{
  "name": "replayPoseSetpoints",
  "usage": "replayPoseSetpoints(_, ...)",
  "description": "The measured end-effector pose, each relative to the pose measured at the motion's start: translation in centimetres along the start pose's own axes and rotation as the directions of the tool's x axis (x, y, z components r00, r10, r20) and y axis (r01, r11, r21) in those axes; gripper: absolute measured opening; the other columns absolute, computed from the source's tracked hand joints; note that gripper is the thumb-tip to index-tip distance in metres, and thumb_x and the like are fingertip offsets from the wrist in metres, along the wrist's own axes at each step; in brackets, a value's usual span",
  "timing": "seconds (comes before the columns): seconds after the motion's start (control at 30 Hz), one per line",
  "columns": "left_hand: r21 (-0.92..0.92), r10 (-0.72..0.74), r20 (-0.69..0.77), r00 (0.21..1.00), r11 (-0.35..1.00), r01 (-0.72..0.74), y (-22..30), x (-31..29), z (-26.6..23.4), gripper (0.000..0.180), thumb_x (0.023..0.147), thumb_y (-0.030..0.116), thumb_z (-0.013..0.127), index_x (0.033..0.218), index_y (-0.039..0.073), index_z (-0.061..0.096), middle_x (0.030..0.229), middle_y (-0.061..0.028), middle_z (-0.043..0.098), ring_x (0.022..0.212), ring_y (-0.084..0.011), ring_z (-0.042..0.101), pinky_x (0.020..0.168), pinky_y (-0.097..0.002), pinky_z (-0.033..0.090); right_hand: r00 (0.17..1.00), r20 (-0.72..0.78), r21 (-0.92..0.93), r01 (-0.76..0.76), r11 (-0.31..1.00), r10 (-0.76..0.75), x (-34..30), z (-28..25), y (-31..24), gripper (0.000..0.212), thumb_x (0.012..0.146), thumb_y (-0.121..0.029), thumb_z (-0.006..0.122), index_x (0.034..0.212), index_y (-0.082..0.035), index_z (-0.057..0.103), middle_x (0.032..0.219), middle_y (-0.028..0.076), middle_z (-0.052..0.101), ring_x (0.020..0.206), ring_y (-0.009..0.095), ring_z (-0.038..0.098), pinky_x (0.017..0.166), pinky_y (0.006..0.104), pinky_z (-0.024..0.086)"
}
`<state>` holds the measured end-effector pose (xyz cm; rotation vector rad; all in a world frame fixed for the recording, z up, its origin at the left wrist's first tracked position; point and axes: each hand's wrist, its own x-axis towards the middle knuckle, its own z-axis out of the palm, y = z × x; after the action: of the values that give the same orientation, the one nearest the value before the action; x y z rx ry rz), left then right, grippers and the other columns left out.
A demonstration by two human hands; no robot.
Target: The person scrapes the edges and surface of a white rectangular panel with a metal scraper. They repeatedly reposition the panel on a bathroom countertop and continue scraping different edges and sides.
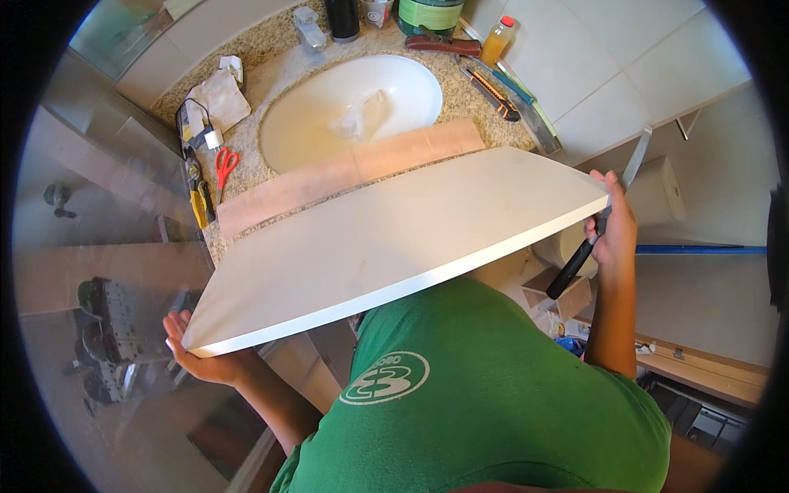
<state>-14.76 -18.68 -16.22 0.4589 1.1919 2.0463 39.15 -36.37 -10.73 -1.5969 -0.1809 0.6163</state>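
Observation:
A long white board (403,230) with a pale edge lies tilted across my front, over the counter's near edge. My left hand (201,349) supports its near left corner, with the fingers curled round the end. At the far right corner, my right hand (615,226) grips the board's short end. That same hand also holds a knife (567,271) with a black handle; its long metal blade points up and away. Just behind the board, a pinkish-tan flat strip (353,168) rests along the front of the sink.
An oval white sink (288,123) holds crumpled clear plastic. On the granite counter are red-handled scissors (225,168), yellow-black pliers (200,201), an orange-black box cutter (493,94), a brown sheath (442,43) and a red-capped bottle (497,41). Glass stands at left, a tiled wall at right.

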Motion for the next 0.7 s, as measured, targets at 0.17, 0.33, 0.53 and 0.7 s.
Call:
replayPoseSetpoints(0.17, 0.085, -0.416, 0.035, 0.909, 0.907, 0.412, 1.5, -2.6, -4.5, 0.054, 0.099, 0.035, 0.064, 0.132, -0.007, 0.056, 0.127, -0.0189, 0.065, 0.118, -0.0333, 0.064, 0.1, -0.0489, 0.054, 0.995, -0.033, 0.091, -0.095, 0.991, 0.099, -1.3, -3.3, 3.1, 0.032, 0.094, -0.034, 0.074, 0.105, -0.004, 0.069, 0.07, 0.002, 0.061, 0.044, 0.012, 0.05, 0.038, 0.0253, 0.037)
replayPoseSetpoints(0.33, 0.206, -0.492, 0.078, 0.867, 0.859, 0.469, 1.0, -3.8, -8.9, 0.037, 0.097, 0.019, 0.06, 0.123, -0.007, 0.058, 0.12, -0.0192, 0.067, 0.109, -0.0351, 0.068, 0.095, -0.0491, 0.059, 0.985, 0.087, 0.159, -0.162, 0.974, 0.15, -1.8, -5.5, 5.6, 0.026, 0.091, -0.029, 0.078, 0.093, -0.006, 0.066, 0.068, 0.002, 0.06, 0.044, 0.012, 0.051, 0.039, 0.025, 0.036)
replayPoseSetpoints(0.53, 0.082, -0.464, 0.08, 0.882, 0.885, 0.458, 0.0, -4.8, -10.8, 0.037, 0.092, 0.014, 0.062, 0.122, -0.007, 0.057, 0.122, -0.0192, 0.066, 0.112, -0.0345, 0.067, 0.095, -0.048, 0.059, 0.967, 0.186, 0.144, -0.203, 0.968, 0.175, -0.7, -7.2, 6.6, 0.023, 0.091, -0.028, 0.078, 0.092, -0.009, 0.065, 0.068, -0.001, 0.057, 0.045, 0.01, 0.05, 0.039, 0.0238, 0.036)
replayPoseSetpoints(0.7, 0.015, -0.404, 0.181, 0.896, 0.913, 0.408, 1.2, -7.5, -11.4, 0.047, 0.09, 0.013, 0.062, 0.132, -0.007, 0.054, 0.13, -0.0208, 0.062, 0.124, -0.0361, 0.061, 0.11, -0.0516, 0.049, 0.935, 0.22, 0.243, -0.328, 0.913, 0.277, 0.0, -9.3, 7.3, 0.016, 0.093, -0.022, 0.076, 0.094, -0.013, 0.062, 0.069, -0.003, 0.054, 0.047, 0.01, 0.05, 0.04, 0.024, 0.035)
